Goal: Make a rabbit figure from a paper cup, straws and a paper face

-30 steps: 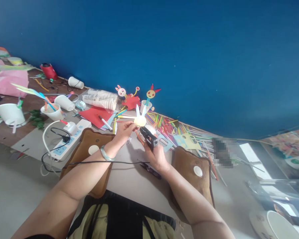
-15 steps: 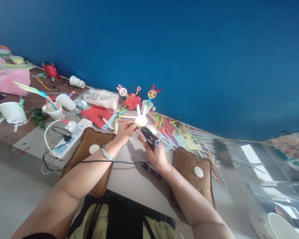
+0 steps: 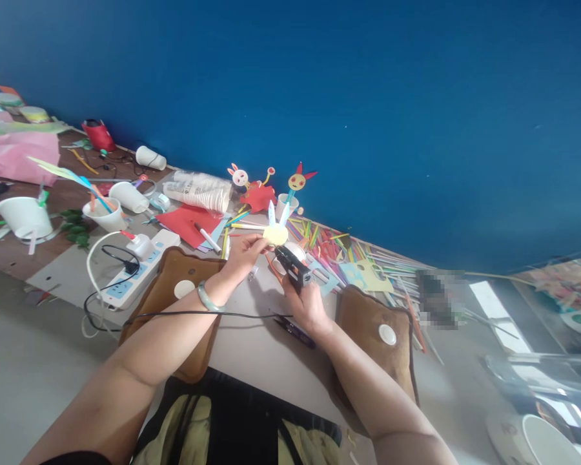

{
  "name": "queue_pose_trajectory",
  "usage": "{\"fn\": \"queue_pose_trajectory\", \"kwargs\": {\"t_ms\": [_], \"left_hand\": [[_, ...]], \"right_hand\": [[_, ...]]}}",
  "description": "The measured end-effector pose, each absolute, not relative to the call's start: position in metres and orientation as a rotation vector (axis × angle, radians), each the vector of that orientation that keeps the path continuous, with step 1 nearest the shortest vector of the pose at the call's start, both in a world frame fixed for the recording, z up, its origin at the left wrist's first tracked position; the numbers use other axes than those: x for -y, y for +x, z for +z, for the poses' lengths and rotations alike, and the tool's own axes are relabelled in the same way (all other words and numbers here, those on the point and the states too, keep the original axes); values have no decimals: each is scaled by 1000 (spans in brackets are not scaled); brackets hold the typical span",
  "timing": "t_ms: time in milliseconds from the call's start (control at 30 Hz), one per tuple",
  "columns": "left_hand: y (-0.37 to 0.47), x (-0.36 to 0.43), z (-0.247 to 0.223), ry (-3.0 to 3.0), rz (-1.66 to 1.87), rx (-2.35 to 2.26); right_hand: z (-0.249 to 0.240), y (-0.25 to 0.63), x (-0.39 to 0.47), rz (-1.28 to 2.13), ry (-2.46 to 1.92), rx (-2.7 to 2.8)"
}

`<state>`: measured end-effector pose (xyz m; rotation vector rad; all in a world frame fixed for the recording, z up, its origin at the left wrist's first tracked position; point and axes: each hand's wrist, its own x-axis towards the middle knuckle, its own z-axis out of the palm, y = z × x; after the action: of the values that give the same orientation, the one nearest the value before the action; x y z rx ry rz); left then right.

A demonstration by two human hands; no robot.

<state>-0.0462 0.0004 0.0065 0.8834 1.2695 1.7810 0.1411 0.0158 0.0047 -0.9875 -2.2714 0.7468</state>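
My left hand (image 3: 244, 258), with a pale bangle on its wrist, pinches a yellow paper rabbit head (image 3: 275, 234) with two pale blue ears by its lower left edge. Closed around a black glue gun (image 3: 293, 266) is my right hand (image 3: 306, 300). The gun's nozzle points up and left to the lower edge of the rabbit head; whether they touch I cannot tell. A black cord (image 3: 198, 314) runs from the left across my left wrist toward my right hand. Beneath that hand lies a dark, slim object (image 3: 294, 330).
Brown cushions (image 3: 375, 336) lie under both forearms. A white power strip (image 3: 142, 271) stands left, near paper cups (image 3: 24, 216). Red paper (image 3: 186, 225), bagged cups (image 3: 198, 192) and finished paper figures (image 3: 297, 182) sit near the blue wall (image 3: 368, 116). Coloured strips (image 3: 319, 242) lie behind my hands.
The rabbit head has tilted slightly, showing its yellow face less brightly. Both hands stay almost in place.
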Motion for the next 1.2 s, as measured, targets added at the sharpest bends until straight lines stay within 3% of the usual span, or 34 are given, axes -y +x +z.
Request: {"fn": "queue_pose_trajectory", "kwargs": {"t_ms": [1200], "left_hand": [[-47,-2,3,879,1781,-1269]], "right_hand": [[1,141,-15,751,-969,2252]]}}
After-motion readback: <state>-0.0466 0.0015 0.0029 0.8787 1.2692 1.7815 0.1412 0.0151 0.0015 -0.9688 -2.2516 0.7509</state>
